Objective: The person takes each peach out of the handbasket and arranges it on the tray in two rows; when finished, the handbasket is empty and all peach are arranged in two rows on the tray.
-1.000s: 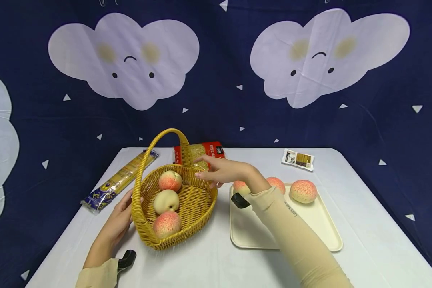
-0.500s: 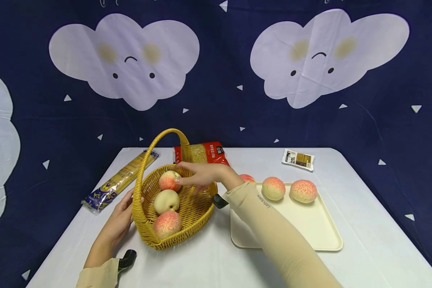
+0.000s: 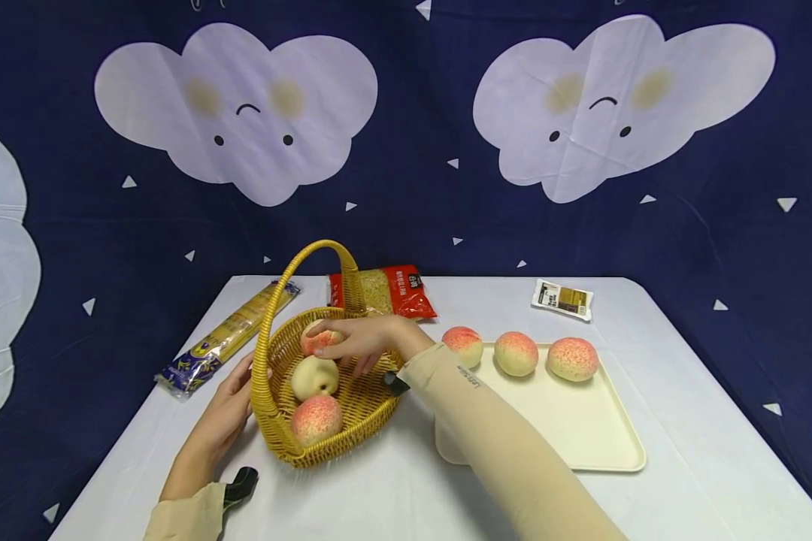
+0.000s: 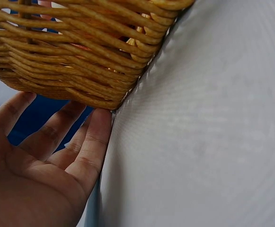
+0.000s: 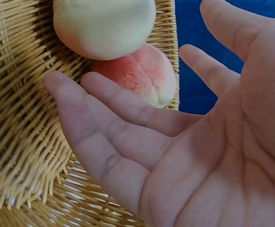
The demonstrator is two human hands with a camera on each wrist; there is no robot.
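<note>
A yellow woven basket (image 3: pixel 360 432) with a tall handle holds three peaches in a row: a red-tinged far peach (image 3: pixel 311 344), a pale middle peach (image 3: pixel 313 378) and a red-speckled near peach (image 3: pixel 316 422). My left hand (image 3: pixel 225 409) rests against the basket's left side; the left wrist view has its straight fingertips touching the weave (image 4: pixel 71 61). Over the basket, my right hand (image 3: pixel 372 336) has its fingers spread above the far peach, partly covering it. The right wrist view shows that palm (image 5: pixel 208 156) with nothing held, beside a pale peach (image 5: pixel 104 28) and a redder one (image 5: pixel 142 78).
A cream tray (image 3: pixel 568 432) on the right carries three peaches (image 3: pixel 516 354) along its far side. Behind the basket lies a red food packet (image 3: pixel 406 291). A long yellow-blue packet (image 3: pixel 226 338) lies left, and a small white packet (image 3: pixel 563 299) back right.
My right hand has moved left from the basket's right rim to over the far peach. The peaches on the tray show more fully. My left hand and the basket stay put.
</note>
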